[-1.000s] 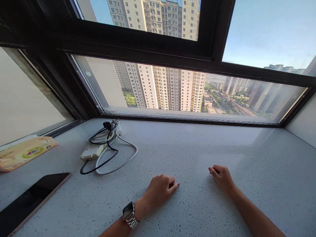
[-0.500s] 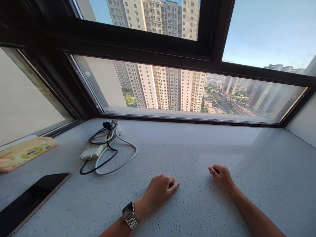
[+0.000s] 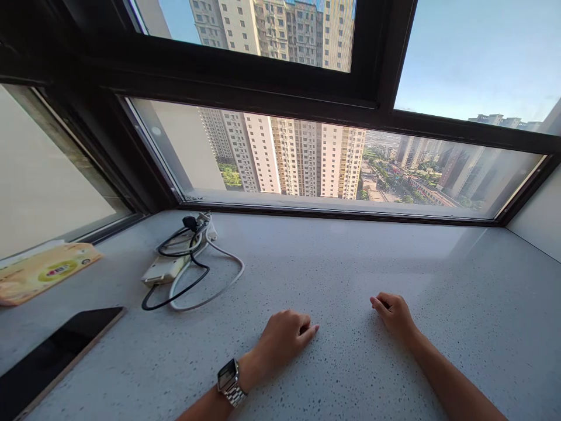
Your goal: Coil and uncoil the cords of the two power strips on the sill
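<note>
My left hand point(image 3: 284, 337) rests on the speckled grey-white counter point(image 3: 333, 263), fingers curled under loosely with nothing in them; a metal wristwatch point(image 3: 230, 381) sits on that wrist. My right hand point(image 3: 394, 314) lies a short way to the right, also resting on the counter with its fingers curled in and holding nothing. Neither hand touches any object other than the counter. The nearest thing to my left hand is a tangle of black and white cables point(image 3: 193, 275) farther left.
The cables lie around a white power strip point(image 3: 163, 270). A dark tablet or phone point(image 3: 52, 356) lies at the lower left. A yellow tissue pack point(image 3: 44, 272) sits at the far left. A black-framed window point(image 3: 307, 111) runs along the back, with tall buildings outside.
</note>
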The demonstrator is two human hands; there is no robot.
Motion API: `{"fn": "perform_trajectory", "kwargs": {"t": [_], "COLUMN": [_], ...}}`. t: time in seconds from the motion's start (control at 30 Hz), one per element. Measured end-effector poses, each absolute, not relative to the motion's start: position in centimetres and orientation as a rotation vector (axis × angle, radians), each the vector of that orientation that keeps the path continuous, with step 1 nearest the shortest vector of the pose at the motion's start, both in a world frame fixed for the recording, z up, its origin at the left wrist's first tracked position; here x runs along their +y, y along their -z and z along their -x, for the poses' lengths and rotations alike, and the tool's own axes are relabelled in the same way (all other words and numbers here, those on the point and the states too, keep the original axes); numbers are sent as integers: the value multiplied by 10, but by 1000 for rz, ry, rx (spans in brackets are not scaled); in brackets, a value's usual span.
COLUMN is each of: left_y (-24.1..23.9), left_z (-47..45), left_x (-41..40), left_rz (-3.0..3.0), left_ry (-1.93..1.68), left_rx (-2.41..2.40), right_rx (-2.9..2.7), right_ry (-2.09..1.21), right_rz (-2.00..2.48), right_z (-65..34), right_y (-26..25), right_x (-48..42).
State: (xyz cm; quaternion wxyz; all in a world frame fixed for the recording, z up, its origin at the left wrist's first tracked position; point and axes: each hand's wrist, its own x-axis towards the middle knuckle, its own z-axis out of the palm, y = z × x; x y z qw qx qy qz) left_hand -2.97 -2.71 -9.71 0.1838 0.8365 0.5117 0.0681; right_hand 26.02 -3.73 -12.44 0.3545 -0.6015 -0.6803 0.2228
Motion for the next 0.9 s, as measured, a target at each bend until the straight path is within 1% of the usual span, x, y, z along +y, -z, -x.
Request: {"fn": "perform_trajectory", "kwargs": {"t": [0.9], "left_y": [99], "left_z": [31], "left_x": [-27], "left_rz": [-2342], "left_ry": [-245], "left_rx": [1426], "right_rx": [-1784], "right_ry": [-550], "right_rz": [1543], "right_z": [-260], "right_y": [127], "right_x": [-36]}}
